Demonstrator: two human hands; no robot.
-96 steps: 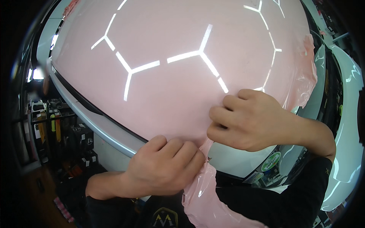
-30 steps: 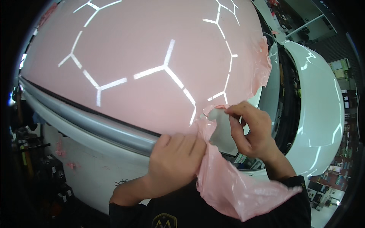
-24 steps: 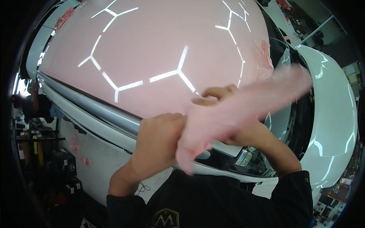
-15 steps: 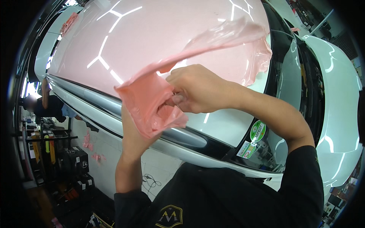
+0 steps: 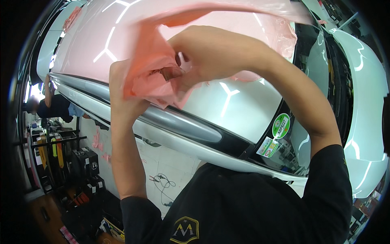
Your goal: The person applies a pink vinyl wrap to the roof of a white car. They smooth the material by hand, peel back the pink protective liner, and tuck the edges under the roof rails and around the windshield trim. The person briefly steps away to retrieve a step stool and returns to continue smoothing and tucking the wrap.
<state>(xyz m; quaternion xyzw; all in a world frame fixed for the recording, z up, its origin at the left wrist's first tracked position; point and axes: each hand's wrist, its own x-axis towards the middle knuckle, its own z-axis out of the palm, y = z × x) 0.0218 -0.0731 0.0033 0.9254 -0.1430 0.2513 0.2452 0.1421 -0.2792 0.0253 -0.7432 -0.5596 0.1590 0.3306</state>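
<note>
1. Both hands have risen and shifted farther over the car since half a second ago, carrying the loose pink film (image 5: 142, 61) with them; I now see more bare white roof (image 5: 248, 101) below the right forearm.
2. On my feed the right hand (image 5: 203, 53) is curled inward, its fingers closed on the film's crumpled edge, partly hidden in the folds.
3. I see the back of the left hand (image 5: 121, 81) and its wrist, but film covers the fingers, so I cannot tell how they are set.
4. Gathered between the hands, the film hangs in folds above the silver roof rail (image 5: 183, 124); a blurred strip trails from it across the top toward the right.
5. Smooth pink film also covers the roof's far part (image 5: 89, 44), with a wrinkled edge near the windshield (image 5: 306, 93).
6. Near that glass's lower corner I make out a green oval sticker (image 5: 281, 125) and a paler label (image 5: 268, 147).
7. Off to the left, another person (image 5: 59, 107) stands beside the car, near a dark rack (image 5: 55, 142); a cable (image 5: 162, 183) lies looped on the pale floor (image 5: 160, 158).
</note>
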